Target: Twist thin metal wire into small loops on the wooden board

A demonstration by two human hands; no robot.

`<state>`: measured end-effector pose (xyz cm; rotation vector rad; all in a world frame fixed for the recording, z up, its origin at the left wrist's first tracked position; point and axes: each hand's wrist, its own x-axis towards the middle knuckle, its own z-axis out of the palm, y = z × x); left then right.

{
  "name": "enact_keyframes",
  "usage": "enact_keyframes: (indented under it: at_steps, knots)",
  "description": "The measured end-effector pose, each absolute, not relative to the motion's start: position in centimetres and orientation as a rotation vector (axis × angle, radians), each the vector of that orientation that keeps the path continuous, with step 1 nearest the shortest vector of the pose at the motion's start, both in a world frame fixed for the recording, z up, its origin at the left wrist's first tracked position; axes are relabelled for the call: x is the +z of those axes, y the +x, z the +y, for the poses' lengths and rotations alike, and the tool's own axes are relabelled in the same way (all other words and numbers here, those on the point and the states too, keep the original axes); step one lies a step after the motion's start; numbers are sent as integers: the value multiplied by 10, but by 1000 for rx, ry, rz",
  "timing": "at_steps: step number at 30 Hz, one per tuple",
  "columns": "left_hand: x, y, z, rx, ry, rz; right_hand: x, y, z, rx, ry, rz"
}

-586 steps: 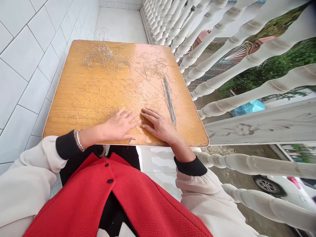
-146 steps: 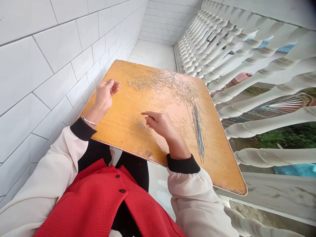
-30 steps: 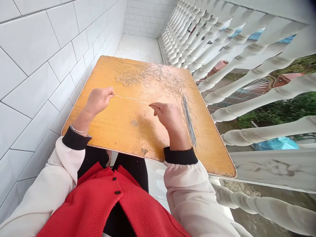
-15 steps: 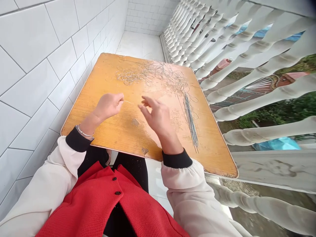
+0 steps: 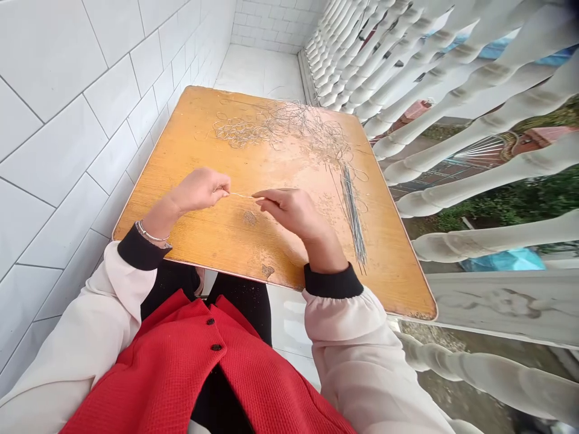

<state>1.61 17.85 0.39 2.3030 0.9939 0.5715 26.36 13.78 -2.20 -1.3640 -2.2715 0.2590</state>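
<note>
A short thin wire [image 5: 241, 195] stretches between my two hands, above the near part of the wooden table [image 5: 199, 241]. My left hand [image 5: 201, 189] pinches one end of it between thumb and finger. At the other end, the thumb and fingertips of my right hand [image 5: 294, 212] are closed on the wire. Farther back lies a tangled heap of bent wire loops [image 5: 298, 123]. Right of my right hand rests a bundle of straight wires [image 5: 353, 211], lying lengthwise on the tabletop.
A white tiled wall [image 5: 67, 138] runs along the left side. White balusters [image 5: 488, 241] line the right, close to the table's edge. Worn patches mark the tabletop, including a small chipped spot [image 5: 268, 270] near the front edge.
My right hand, apart from the wire with fingers spread before, has closed on its free end. The wire now spans both hands. The view has shifted slightly.
</note>
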Motion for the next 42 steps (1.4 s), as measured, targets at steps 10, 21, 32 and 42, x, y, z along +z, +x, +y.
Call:
enact_keyframes:
  at_steps: [10, 21, 32, 42]
  knots:
    - [-2, 24, 176, 634, 2459, 1039, -38, 235, 135, 174, -1373, -2187]
    - [-14, 41, 170, 932, 2499, 1137, -36, 224, 135, 26, -1512, -1902]
    - [-19, 46, 169, 780, 2808, 1269, -37, 219, 133, -8, -1474, -1904]
    - [-15, 42, 172, 813, 2737, 1349, -33, 222, 133, 126, -1505, -1912]
